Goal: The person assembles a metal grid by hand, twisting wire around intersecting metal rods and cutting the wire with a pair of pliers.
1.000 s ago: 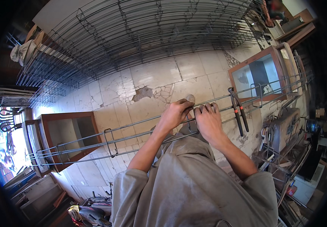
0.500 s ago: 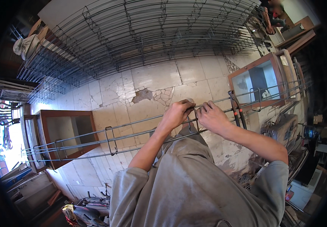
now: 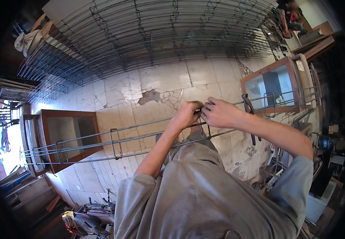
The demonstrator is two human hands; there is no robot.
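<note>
A long cage of thin steel bars point(image 3: 140, 138), joined by square stirrups point(image 3: 116, 143), runs across in front of me. My left hand point(image 3: 187, 114) is closed at its far upper bar, fingertips pinched beside a stirrup. Against those fingertips, my right hand point(image 3: 220, 113) is closed as well, its fingers bent over the same joint. What the fingertips pinch is hidden or too small to make out. To the right of my right hand, dark pincers point(image 3: 247, 104) hang on the cage, partly behind my forearm.
Wooden cabinets with glass panels, one at left point(image 3: 96, 131) and one at right point(image 3: 265, 71), stand under the cage's ends. Beyond the cracked tile floor point(image 3: 160, 81) lies a big stack of steel cages point(image 3: 152, 36). A motorbike point(image 3: 90, 219) stands lower left; another person point(image 3: 290, 18) is far right.
My right hand has shifted slightly left and up, its forearm now covering part of the pincers. My left hand stays at the same joint.
</note>
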